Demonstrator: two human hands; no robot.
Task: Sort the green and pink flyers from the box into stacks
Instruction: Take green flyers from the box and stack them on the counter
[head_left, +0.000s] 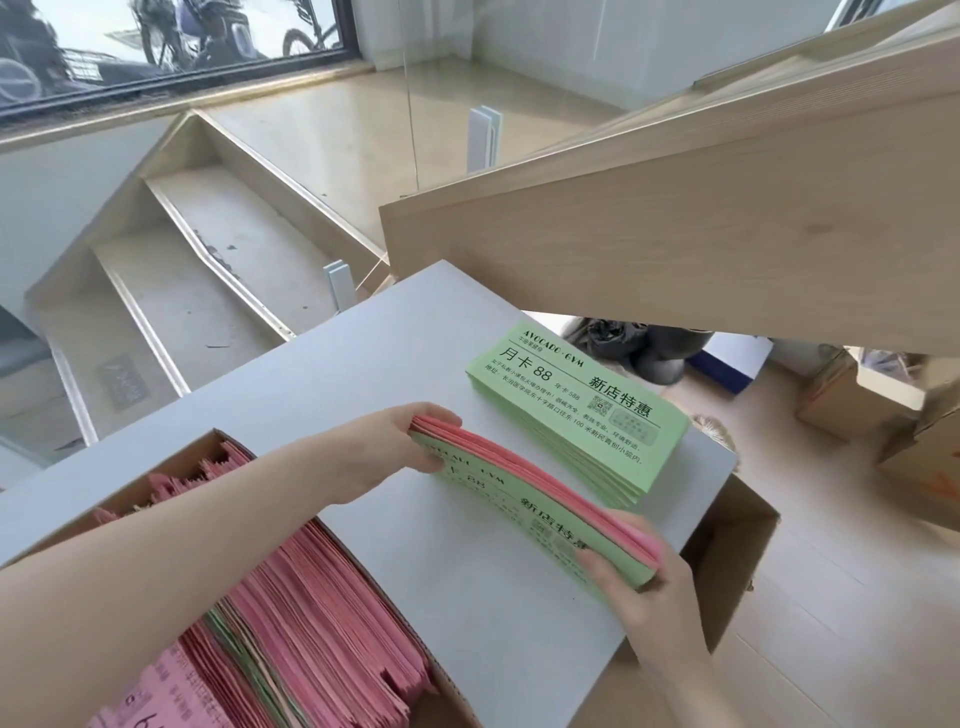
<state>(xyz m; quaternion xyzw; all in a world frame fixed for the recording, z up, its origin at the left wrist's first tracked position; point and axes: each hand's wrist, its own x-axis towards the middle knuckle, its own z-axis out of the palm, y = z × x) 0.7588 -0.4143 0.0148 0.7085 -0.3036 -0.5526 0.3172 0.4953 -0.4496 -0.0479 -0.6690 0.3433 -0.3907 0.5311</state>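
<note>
A mixed bundle of flyers (524, 493), green facing me with pink sheets behind, stands tilted on its long edge over the grey board (457, 571). My left hand (410, 441) grips the bundle's far end. My right hand (639, 577) grips its near end, thumb on the green face. A flat stack of green flyers (576, 410) lies on the board's far right corner, just beyond the bundle. The cardboard box (208, 441) at lower left holds several upright flyers (311, 613), mostly pink with a few green among them.
The grey board lies across the box and an open cardboard carton (737, 561) on the right. A wooden stair underside (675, 234) overhangs the far right. Steps (208, 260) and a glass panel lie beyond. More cartons (857, 400) stand on the floor at right.
</note>
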